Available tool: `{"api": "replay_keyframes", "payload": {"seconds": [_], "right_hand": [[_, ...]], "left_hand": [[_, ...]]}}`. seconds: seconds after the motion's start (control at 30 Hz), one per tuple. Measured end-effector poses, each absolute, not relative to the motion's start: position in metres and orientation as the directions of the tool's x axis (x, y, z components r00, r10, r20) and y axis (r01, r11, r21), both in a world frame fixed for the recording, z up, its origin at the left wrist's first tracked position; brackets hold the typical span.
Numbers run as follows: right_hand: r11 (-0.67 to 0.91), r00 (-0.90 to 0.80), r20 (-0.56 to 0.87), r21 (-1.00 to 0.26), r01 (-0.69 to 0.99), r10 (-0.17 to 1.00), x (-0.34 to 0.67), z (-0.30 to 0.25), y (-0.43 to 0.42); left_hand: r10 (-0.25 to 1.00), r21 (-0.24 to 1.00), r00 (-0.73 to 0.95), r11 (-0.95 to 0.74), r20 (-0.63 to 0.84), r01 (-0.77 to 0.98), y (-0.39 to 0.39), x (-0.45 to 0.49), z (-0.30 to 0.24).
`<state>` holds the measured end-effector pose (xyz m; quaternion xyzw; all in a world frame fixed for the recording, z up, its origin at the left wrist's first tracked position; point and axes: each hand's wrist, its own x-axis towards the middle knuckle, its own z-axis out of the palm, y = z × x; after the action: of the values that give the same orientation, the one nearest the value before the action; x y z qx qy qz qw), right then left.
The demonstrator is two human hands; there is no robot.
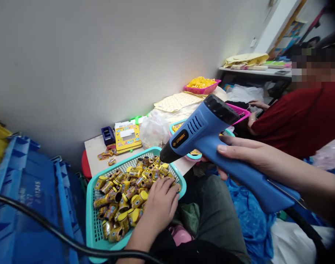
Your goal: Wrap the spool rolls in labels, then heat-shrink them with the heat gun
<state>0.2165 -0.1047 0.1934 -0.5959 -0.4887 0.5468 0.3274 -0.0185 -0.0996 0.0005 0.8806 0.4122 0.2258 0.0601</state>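
My right hand [235, 152] is wrapped around the handle of a blue heat gun [191, 126]. The gun's dark nozzle points down and left over a turquoise plastic basket [89, 223]. Small yellow bottles [130, 190] with printed, shiny wrappers lie heaped in this basket, some with yellow caps and some showing dark open ends. On the right side of the heap, my left hand [163, 198] lies palm down, its fingers stretched over the bottles. Whether anything is under that palm is hidden.
Blue crates [32, 198] stand at the left, and a black cable [60, 236] crosses the foreground. A tape dispenser [108, 135], yellow box [126, 137] and plastic bag [155, 130] are on the table. A person in a red top [302, 117] sits at the right.
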Motion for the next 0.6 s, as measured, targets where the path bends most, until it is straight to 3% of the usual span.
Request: {"api": "replay_keyframes", "payload": {"seconds": [0.2,0.4,0.5,0.6], "right_hand": [[-0.331,-0.083,-0.350,-0.926,0.183,0.933,0.237,0.181,-0.117],[-0.395,-0.140,-0.408,-0.912,0.112,0.902,0.246,0.160,-0.115],[-0.400,-0.172,-0.410,-0.912,0.089,0.896,0.242,0.151,-0.109],[-0.404,-0.172,-0.417,-0.909,0.107,0.892,0.237,0.147,-0.106]], "left_hand": [[0.886,0.094,0.444,-0.457,0.136,0.884,-0.072,-0.029,-0.011],[0.944,-0.045,0.244,-0.240,0.221,0.970,-0.082,-0.075,0.005],[0.885,-0.057,0.359,-0.359,0.296,0.932,-0.092,-0.055,-0.001],[0.821,0.000,0.530,-0.543,0.210,0.840,-0.091,-0.038,-0.014]]}}
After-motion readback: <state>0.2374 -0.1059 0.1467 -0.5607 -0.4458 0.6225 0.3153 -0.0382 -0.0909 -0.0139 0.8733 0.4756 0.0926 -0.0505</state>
